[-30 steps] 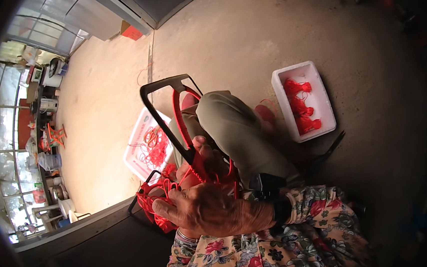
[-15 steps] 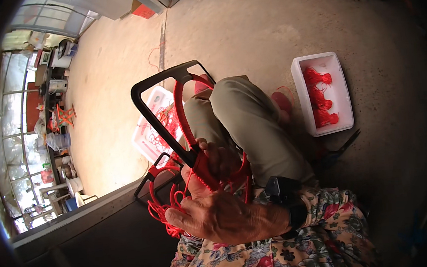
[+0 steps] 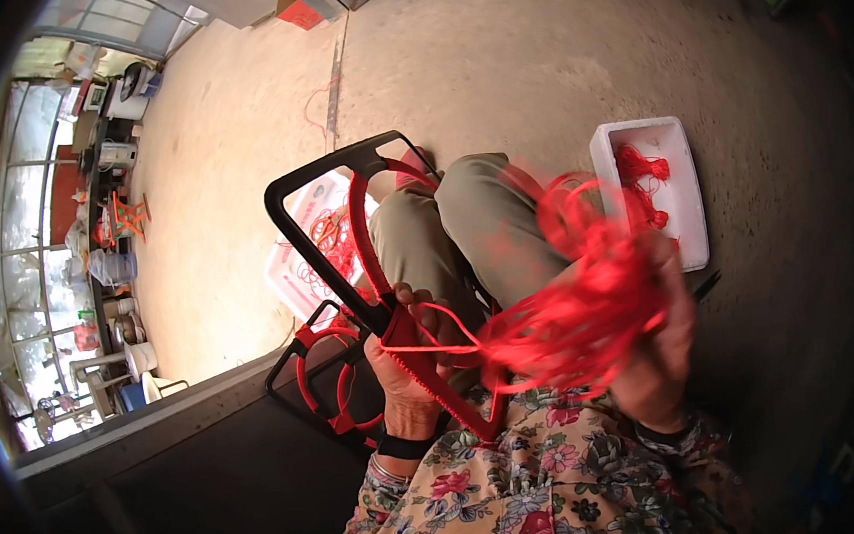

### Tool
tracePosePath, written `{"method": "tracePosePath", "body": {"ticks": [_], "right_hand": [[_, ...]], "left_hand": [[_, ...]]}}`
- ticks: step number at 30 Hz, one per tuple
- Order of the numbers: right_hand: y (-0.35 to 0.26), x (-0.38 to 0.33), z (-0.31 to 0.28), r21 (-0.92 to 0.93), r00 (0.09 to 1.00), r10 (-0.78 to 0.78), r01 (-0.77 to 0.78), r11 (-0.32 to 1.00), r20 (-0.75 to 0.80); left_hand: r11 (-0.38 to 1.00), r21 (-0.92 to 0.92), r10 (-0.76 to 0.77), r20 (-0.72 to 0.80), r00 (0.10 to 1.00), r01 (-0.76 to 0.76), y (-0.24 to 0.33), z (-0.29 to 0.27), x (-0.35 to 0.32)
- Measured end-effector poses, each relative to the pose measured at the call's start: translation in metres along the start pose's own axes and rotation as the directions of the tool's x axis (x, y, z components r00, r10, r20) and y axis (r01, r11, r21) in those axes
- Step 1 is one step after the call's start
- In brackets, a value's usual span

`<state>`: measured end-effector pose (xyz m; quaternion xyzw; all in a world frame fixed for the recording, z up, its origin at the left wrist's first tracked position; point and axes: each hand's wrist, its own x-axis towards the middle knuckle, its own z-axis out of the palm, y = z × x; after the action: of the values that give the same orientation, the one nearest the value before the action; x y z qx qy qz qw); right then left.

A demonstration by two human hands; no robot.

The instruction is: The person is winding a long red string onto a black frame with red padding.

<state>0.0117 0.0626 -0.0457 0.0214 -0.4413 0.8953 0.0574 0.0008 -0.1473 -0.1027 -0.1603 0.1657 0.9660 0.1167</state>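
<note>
My left hand (image 3: 410, 369) grips the lower side of a black rectangular frame (image 3: 336, 199) that is partly wound with red cord, held over my lap. My right hand (image 3: 660, 354) is closed on a blurred bundle of loose red cord (image 3: 585, 300), pulled out to the right. Thin strands run from the bundle back to the frame near my left thumb. My knees in tan trousers (image 3: 464, 229) sit behind the frame.
A white foam tray (image 3: 688, 211) holding red tassels lies on the concrete floor to the right. Another white tray (image 3: 297, 267) with red cord shows through the frame. A second black frame (image 3: 310, 377) with red cord rests by a dark ledge at lower left. Clutter lines the far left.
My right hand has swung from in front of the frame out to the right, drawing the red cord bundle with it. The left hand now shows gripping the frame.
</note>
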Motion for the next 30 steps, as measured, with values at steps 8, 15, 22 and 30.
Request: {"method": "tracePosePath", "body": {"ticks": [8, 15, 22, 30], "right_hand": [[-0.010, 0.025, -0.026, -0.015, 0.989, 0.145, -0.145, 0.989, -0.020], [0.007, 0.026, -0.024, -0.147, 0.982, 0.166, -0.177, 0.973, -0.086], [0.003, 0.019, -0.014, -0.525, 0.978, 0.009, -0.120, 0.843, -0.208], [0.000, 0.010, -0.016, -0.815, 0.982, -0.065, -0.110, 0.570, -0.178]], "left_hand": [[0.987, 0.141, -0.100, 0.144, 0.984, 0.079, -0.014, 0.008, 0.013], [0.938, 0.295, -0.143, -0.140, 0.980, 0.179, -0.055, 0.034, 0.026], [0.898, 0.306, -0.327, -0.019, 0.945, 0.316, -0.068, 0.036, 0.035], [0.891, 0.251, -0.388, -0.007, 0.922, 0.377, -0.066, 0.046, 0.037]]}}
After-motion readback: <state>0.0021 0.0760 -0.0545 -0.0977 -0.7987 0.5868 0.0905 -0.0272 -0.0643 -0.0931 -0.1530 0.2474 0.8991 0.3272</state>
